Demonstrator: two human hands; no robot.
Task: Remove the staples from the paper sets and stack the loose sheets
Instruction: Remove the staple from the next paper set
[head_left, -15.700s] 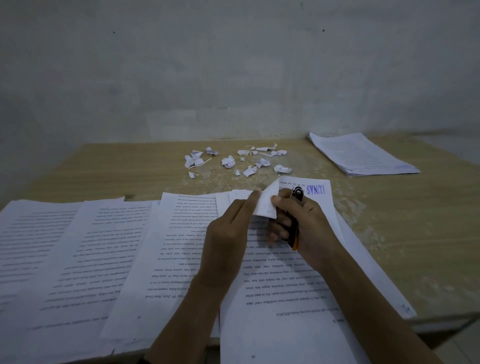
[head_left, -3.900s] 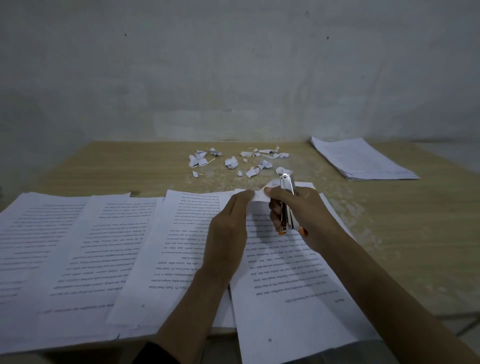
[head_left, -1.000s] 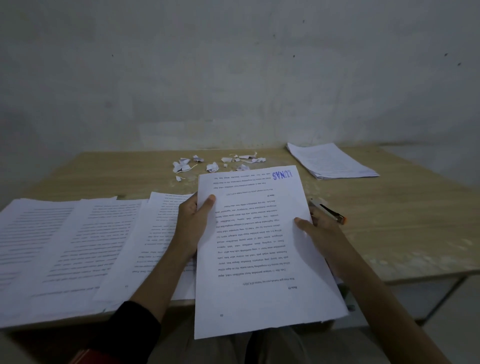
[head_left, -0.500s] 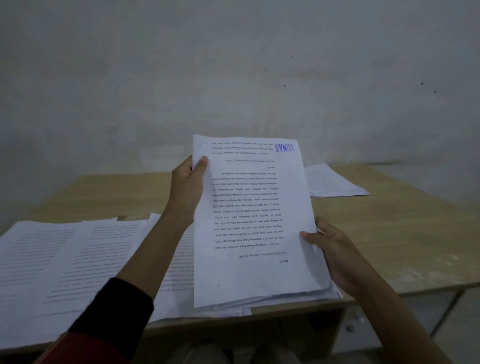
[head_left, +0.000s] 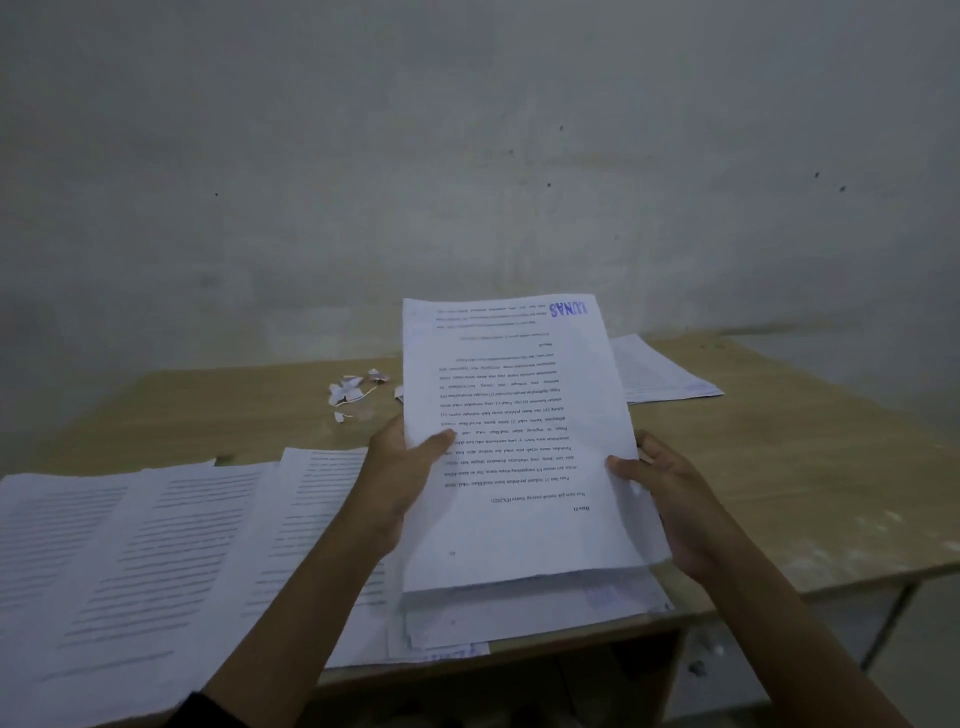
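I hold a bundle of printed sheets (head_left: 519, 467) tilted up over the near table edge, a blue stamp at its far right corner. My left hand (head_left: 400, 478) grips its left edge, thumb on the front. My right hand (head_left: 670, 499) grips the right edge. The lower sheets of the bundle fan out at the bottom. More printed sheets (head_left: 156, 545) lie spread on the table to the left. A stack of loose sheets (head_left: 660, 379) lies at the far right, partly hidden by the held bundle. The stapler is not visible.
Several torn paper scraps (head_left: 353, 392) lie on the wooden table (head_left: 805, 467) in the far middle. A grey wall stands right behind the table. The table's front edge runs under my arms, with dark space below it.
Over the last second the bundle was lifted off the table, then lowered a little toward me. The stapler seen beside my right hand a second ago is out of sight.
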